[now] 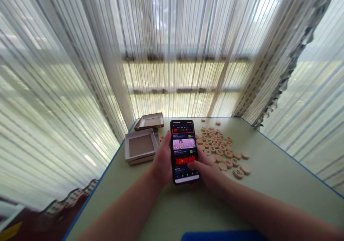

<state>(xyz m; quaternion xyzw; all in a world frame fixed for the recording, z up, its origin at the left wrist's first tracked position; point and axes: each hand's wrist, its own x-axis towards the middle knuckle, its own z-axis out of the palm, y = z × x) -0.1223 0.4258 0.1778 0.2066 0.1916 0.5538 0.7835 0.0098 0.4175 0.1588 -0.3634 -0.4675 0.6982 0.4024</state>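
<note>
The phone [185,151] has a smooth, glass-like front with a dark, slick look. The round pieces [220,147] look like pale wood, matt and smooth on their plain faces. The near box [140,146] and the far box [151,122] look like cardboard, their inner floors dull and papery. The table [274,187] has a smooth top with a soft sheen. The curtain [158,79] is thin, sheer cloth, ribbed with pleats (its weave is too blurred to tell).

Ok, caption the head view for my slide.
Left hand and right hand hold a lit phone over a pale green table, open boxes left, round pieces mostly right.
</note>
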